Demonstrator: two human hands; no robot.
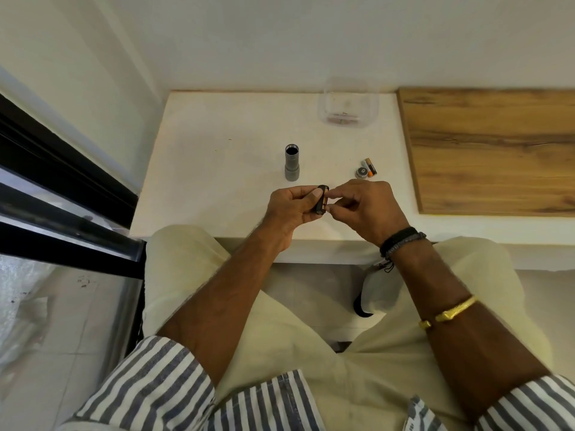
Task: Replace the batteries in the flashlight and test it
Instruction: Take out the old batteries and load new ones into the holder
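A grey flashlight body (292, 163) stands upright on the white table (217, 169), its open end up. My left hand (291, 206) grips a black battery holder (322, 202) just above the table's near edge. My right hand (364, 206) meets it from the right, its fingertips pinching at a battery in the holder. To the right lie the flashlight's round end cap (361, 172) and loose orange-and-black batteries (371, 167).
A clear plastic container (348, 104) stands at the back of the table near the wall. A wooden board (491, 150) covers the table's right side. A dark window frame (62, 194) runs along the left. My knees sit under the near edge.
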